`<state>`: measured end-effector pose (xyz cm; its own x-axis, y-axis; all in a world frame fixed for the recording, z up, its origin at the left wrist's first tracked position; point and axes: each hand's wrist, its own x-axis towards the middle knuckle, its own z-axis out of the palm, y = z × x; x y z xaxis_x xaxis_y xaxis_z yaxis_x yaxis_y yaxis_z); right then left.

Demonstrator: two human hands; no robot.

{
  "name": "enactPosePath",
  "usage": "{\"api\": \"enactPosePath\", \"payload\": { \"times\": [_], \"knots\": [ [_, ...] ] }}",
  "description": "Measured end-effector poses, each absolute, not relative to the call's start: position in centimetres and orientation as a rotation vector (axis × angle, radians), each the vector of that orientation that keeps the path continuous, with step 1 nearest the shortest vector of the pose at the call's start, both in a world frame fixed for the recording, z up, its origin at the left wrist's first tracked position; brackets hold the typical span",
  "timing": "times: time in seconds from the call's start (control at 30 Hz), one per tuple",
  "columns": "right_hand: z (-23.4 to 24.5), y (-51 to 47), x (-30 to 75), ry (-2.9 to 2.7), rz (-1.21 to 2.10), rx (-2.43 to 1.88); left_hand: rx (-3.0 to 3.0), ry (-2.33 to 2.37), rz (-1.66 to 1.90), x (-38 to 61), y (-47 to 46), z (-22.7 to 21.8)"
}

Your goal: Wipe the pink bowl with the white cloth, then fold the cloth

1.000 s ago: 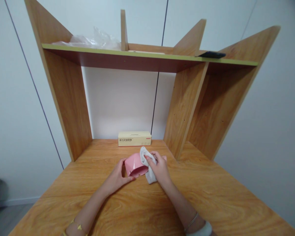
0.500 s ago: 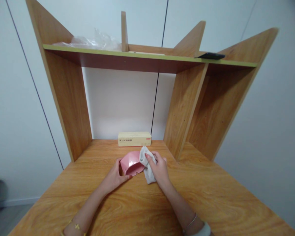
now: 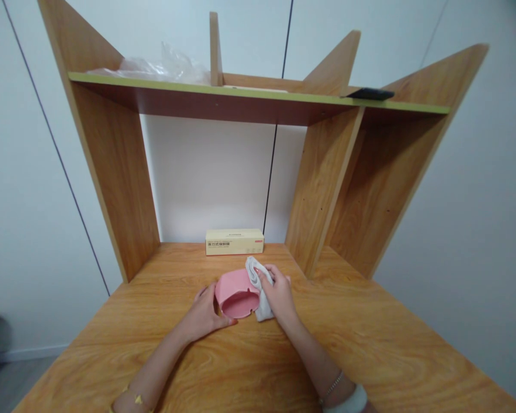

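Observation:
My left hand (image 3: 205,312) is closed on the left side of a glossy pink container (image 3: 234,282), thumb below and fingers behind. The container lies tipped over, its oval opening towards me, with small notches in the rim. My right hand (image 3: 279,292) grips a folded pale grey cloth (image 3: 264,310) and presses it against the container's right side. Part of the cloth hangs down to the tabletop. A bit of pink shows just past my right fingers; the container's right end is hidden behind the cloth and hand.
A cream cardboard box (image 3: 234,242) with printed lettering stands at the back of the wooden desk (image 3: 258,373). Overhead runs a shelf (image 3: 258,97) bearing a clear plastic bag (image 3: 172,66) and a dark flat object (image 3: 371,93). Upright wooden panels (image 3: 324,189) flank the work area.
The pink container has turned so that its opening faces me more fully, and it sits slightly further right. My left hand has shifted right with it; the cloth stays against its right side.

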<state>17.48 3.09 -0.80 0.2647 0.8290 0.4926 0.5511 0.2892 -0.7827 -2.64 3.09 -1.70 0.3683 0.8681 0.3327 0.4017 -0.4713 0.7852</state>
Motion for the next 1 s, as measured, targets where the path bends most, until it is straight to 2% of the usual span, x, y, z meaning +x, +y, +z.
{"api": "enactPosePath", "payload": {
  "times": [0.17, 0.3, 0.57, 0.83, 1.0],
  "knots": [
    [-0.8, 3.2, 18.1, -1.367, 0.368, -1.354, 2.088, 1.136, 0.945, -2.0, 2.6, -1.3],
    [-0.5, 2.7, 17.6, -1.4, 0.346, -1.366, 2.006, 1.06, 1.045, -1.6, 2.1, -0.5],
    [2.0, 0.4, 15.3, -1.612, -0.045, -1.481, 1.903, 0.972, 1.173, -1.3, 2.3, -0.5],
    [-0.5, 2.2, 16.5, -1.503, 0.17, -1.516, 1.76, 1.008, 1.273, -1.6, 3.4, -1.2],
    [-1.9, 2.7, 16.8, -1.538, 0.13, -1.651, 1.732, 1.049, 1.277, -2.4, 3.8, -1.6]
  ]
}}
